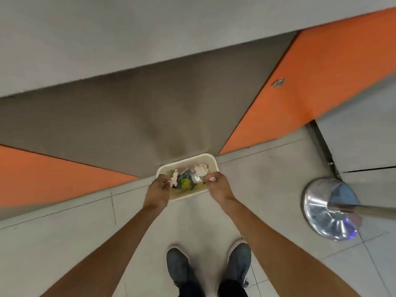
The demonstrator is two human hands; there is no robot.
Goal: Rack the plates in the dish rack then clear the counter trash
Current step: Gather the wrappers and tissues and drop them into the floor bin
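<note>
From the head view, the left hand (pixel 157 190) and right hand (pixel 219 186) are curling round the short sides of a cream, round-cornered rectangular container (pixel 188 157). Crumpled foil, white paper and green-yellow trash (pixel 188 179) are lying inside it. It is sitting over the pale tiled floor (pixel 64 243), before glossy orange panels (pixel 321 71).

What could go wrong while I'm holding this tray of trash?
The wrappers lie loose in the tray; the left hand and right hand hold it only at its sides, so a tilt may spill them. The metal stand base on the floor is near the right shoe: a possible trip.
</note>
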